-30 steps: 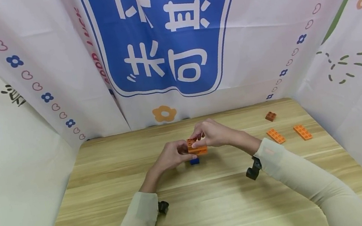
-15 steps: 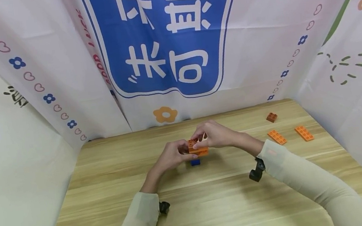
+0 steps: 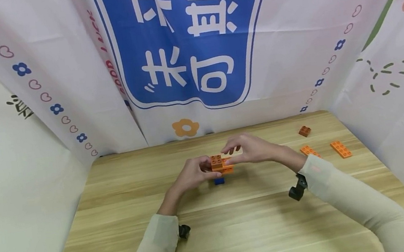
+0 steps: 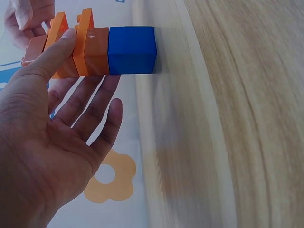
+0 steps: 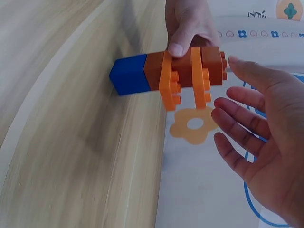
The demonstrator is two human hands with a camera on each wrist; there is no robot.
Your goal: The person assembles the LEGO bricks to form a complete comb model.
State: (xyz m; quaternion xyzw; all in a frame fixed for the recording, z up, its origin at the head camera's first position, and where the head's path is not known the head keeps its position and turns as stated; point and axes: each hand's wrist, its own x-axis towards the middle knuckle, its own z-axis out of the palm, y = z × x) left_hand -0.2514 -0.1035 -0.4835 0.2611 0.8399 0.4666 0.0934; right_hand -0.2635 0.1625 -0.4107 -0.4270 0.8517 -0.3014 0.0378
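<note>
A small tower of toy building bricks stands upright on the table. Its blue brick (image 4: 132, 50) is at the bottom, and brown bricks alternate with two orange plates above it. The plates (image 5: 199, 78) jut out to one side, toward my right. My left hand (image 3: 192, 174) pinches the tower at mid height, thumb on the near side and fingers behind. On top sits a brown brick (image 3: 216, 161), its studs uncovered. My right hand (image 3: 252, 149) is just right of the top brick, fingers spread and holding nothing; in the right wrist view a small gap separates them.
At the right of the wooden table (image 3: 216, 234) lie two loose orange plates (image 3: 341, 149) and a brown brick (image 3: 305, 130). My right forearm partly covers the nearer plate (image 3: 310, 151). Printed cloth (image 3: 274, 65) hangs behind the table and at both sides.
My right hand has let go of the top brown brick and drawn back to the right, its fingers opening. The left hand keeps its hold on the tower.
</note>
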